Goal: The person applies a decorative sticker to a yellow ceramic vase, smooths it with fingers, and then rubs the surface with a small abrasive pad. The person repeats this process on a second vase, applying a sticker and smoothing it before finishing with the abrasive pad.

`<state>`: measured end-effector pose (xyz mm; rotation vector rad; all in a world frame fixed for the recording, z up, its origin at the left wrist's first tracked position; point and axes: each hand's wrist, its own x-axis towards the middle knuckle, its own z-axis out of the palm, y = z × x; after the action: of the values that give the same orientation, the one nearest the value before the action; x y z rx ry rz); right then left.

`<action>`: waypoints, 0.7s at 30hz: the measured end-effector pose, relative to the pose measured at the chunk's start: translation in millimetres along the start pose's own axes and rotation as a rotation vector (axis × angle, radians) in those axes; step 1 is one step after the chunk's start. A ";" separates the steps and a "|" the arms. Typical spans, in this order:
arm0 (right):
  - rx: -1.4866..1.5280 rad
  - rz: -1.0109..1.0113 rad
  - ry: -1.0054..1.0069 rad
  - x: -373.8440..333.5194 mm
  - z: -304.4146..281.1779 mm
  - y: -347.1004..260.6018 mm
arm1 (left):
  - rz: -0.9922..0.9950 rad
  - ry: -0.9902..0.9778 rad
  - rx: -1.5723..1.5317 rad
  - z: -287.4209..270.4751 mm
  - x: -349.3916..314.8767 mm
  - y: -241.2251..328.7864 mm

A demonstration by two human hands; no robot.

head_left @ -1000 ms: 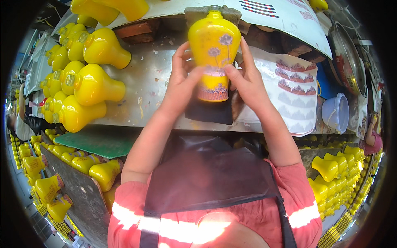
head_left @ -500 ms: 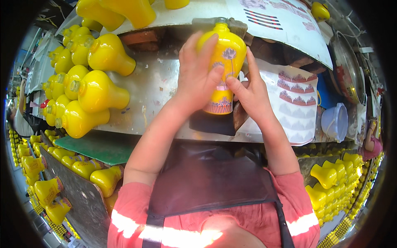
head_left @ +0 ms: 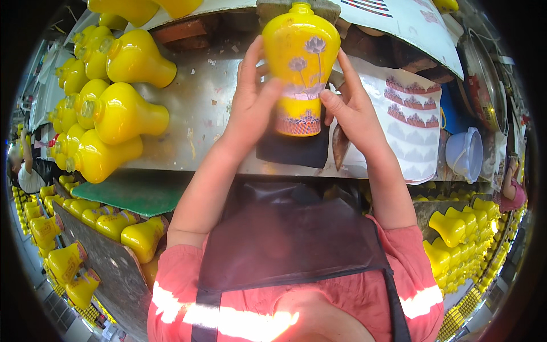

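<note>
A glossy yellow vase-shaped bottle (head_left: 290, 48) lies in front of me, its neck at a grey notched block and its base toward me. Purple lotus flowers on stems, a pale band and a patterned border at the foot decorate its face. My right hand (head_left: 356, 108) grips its right side, thumb on the front near the pale band. Along the left side my left hand (head_left: 249, 111) cups it, fingers at its shoulder and thumb blurred over the lower front. Under the bottle's base end lies a black pad (head_left: 293, 155).
Several plain yellow bottles (head_left: 131, 113) lie stacked at left on the metal table (head_left: 194, 122). To the right are a sheet of printed decals (head_left: 413, 128) and a pale blue bucket (head_left: 464, 154). A green board (head_left: 134, 194) and more bottles are below left; racked bottles (head_left: 456, 233) stand below right.
My left hand has slid off the bottle's front to its left side, uncovering the lotus flowers. The bottle appears higher in the view, as does the whole table. My right hand keeps its hold.
</note>
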<state>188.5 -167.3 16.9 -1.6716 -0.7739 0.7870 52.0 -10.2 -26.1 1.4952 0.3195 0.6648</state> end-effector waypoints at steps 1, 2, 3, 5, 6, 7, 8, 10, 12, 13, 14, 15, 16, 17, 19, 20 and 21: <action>0.025 -0.006 -0.013 0.7 0.2 1.3 | 0.012 0.004 -0.018 0.0 -1.8 -0.6; 0.043 0.001 -0.014 1.0 0.2 2.4 | 0.014 0.010 -0.032 0.1 -3.4 -0.8; 0.060 0.007 -0.015 1.8 -0.1 3.2 | 0.032 0.015 -0.051 -0.2 -3.7 -0.8; 0.057 -0.005 -0.007 2.3 1.7 4.7 | 0.024 0.053 -0.026 1.7 0.4 -2.9; 0.037 -0.024 0.002 2.3 3.5 5.3 | 0.041 0.074 -0.017 3.0 4.1 -4.7; 0.018 -0.038 -0.004 2.1 5.1 5.7 | 0.040 0.066 0.018 4.5 8.3 -7.1; -0.005 -0.045 0.021 1.9 5.6 5.7 | 0.051 0.059 0.052 6.0 12.1 -9.3; -0.046 -0.060 0.014 1.8 6.1 5.6 | 0.060 0.055 0.063 6.4 14.5 -11.7; 0.073 0.013 0.001 2.8 4.3 5.4 | 0.056 0.057 0.021 5.4 13.8 -11.4; 0.127 0.060 0.001 3.4 2.4 5.1 | 0.075 0.054 0.067 4.2 13.6 -10.0; 0.143 0.055 -0.020 4.6 0.9 5.2 | 0.089 0.052 0.116 2.5 13.5 -7.6; 0.154 0.066 -0.024 5.7 -0.9 5.1 | 0.102 0.049 0.166 0.8 14.1 -4.5; 0.164 0.075 -0.027 6.4 -1.9 5.1 | 0.155 0.076 0.323 -0.1 15.5 -1.2; 0.113 0.065 -0.023 6.8 -2.8 5.1 | 0.210 0.103 0.481 -1.1 18.2 2.3; 0.012 0.041 -0.007 7.0 -2.7 5.2 | 0.408 0.107 0.727 -4.9 26.4 9.5; 0.025 0.027 0.004 6.8 -1.8 5.1 | 0.553 0.085 0.813 -8.5 33.2 12.7; 0.038 0.009 0.020 6.4 -0.3 5.2 | 0.693 0.066 0.892 -11.7 39.3 15.2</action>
<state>192.9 -163.3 11.1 -1.6475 -0.7336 0.7852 72.9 21.4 -4.3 2.4844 0.1333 1.2132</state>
